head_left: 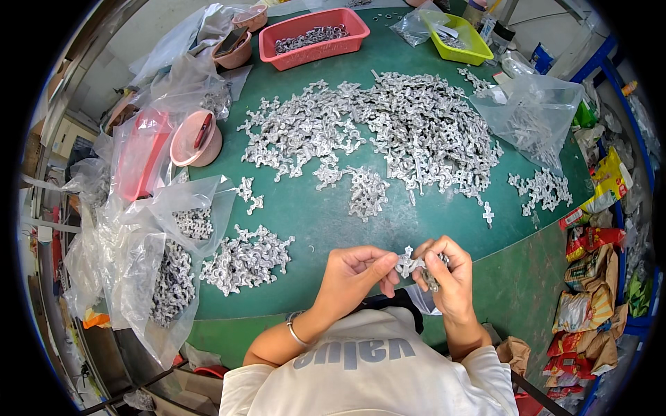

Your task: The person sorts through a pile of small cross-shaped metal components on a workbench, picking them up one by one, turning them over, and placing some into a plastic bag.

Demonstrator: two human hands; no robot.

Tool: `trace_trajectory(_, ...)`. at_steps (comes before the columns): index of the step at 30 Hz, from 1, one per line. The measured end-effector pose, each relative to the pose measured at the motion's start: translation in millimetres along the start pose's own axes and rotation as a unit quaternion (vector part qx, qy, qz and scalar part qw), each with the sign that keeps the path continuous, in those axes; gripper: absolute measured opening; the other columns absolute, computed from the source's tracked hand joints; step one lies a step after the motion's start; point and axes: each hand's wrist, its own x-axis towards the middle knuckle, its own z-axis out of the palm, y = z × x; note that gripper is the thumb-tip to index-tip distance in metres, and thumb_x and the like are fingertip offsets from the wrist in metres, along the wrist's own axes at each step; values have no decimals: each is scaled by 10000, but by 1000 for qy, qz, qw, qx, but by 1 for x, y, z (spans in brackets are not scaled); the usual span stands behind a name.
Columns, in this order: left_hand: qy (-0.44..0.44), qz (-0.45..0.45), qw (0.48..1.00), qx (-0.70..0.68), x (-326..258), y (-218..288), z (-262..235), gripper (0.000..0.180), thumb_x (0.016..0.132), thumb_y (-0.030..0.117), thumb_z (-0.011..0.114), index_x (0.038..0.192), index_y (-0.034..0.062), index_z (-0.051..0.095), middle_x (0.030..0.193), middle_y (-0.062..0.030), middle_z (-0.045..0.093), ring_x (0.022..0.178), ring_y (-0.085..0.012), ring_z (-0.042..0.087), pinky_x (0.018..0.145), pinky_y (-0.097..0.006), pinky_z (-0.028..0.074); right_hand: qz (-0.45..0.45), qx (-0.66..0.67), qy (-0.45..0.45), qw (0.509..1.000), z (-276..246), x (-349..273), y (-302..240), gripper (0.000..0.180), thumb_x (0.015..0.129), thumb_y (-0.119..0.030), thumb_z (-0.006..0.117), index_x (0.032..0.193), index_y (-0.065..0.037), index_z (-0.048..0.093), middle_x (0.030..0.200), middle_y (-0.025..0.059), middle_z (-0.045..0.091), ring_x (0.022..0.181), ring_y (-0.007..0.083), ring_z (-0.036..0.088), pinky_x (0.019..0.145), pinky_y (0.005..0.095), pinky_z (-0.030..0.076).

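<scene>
Close to my body, over the table's near edge, both hands meet around small silver metal pieces. My left hand (pixel 352 276) pinches one end of a cross-shaped metal piece (pixel 408 261) between thumb and fingers. My right hand (pixel 452 279) is closed on several more of these pieces, partly hidden by its thumb and fingers. Beyond my hands lie a wide heap of the same grey crosses (pixel 433 128), a flatter heap (pixel 298 132) on its left and a small cluster (pixel 368 194) nearer me. A single cross (pixel 488 215) lies apart at the right.
Another pile (pixel 250 258) sits at the near left, beside clear plastic bags (pixel 149 277) of parts. A pink bowl (pixel 196 142) holds a red-handled tool. Farther back stand a red basket (pixel 316 59) of rings and a yellow-green basket (pixel 485 52). A clear bag (pixel 534 114) lies right.
</scene>
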Motion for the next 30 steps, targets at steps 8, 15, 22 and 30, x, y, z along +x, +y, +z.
trace_trajectory(8, -20, -15, 999, -38, 1, -3, -4, 188, 874, 124, 560, 858, -55, 615, 701, -89, 616, 557, -123, 566, 517, -237, 472, 7, 9, 0, 1000, 0, 0, 0, 111, 882, -57, 511, 788, -4, 487, 836, 110, 559, 605, 95, 506, 441, 196, 357)
trace_trajectory(15, -18, -18, 999, -39, 2, -5, -5, 192, 878, 130, 555, 840, -49, 611, 702, -88, 616, 561, -123, 569, 528, -244, 475, 2, 17, -1, 1000, 0, 0, 2, 125, 891, -95, 512, 812, 1, 501, 846, 105, 557, 627, 103, 515, 453, 199, 369)
trace_trajectory(22, -11, -8, 999, -34, 4, -10, -6, 185, 881, 131, 547, 855, -42, 606, 713, -85, 619, 570, -126, 579, 538, -243, 475, 4, 45, -16, 999, -3, 0, 6, 214, 911, -189, 496, 878, 20, 533, 854, 95, 551, 639, 112, 524, 464, 198, 377)
trace_trajectory(30, 8, 8, 1000, 19, 4, -16, 0, 142, 862, 76, 563, 898, -55, 608, 720, -79, 627, 607, -107, 586, 558, -223, 480, 84, 84, -3, 993, 1, -1, 11, 241, 894, -233, 525, 986, -11, 517, 773, 59, 561, 623, 98, 529, 465, 185, 386)
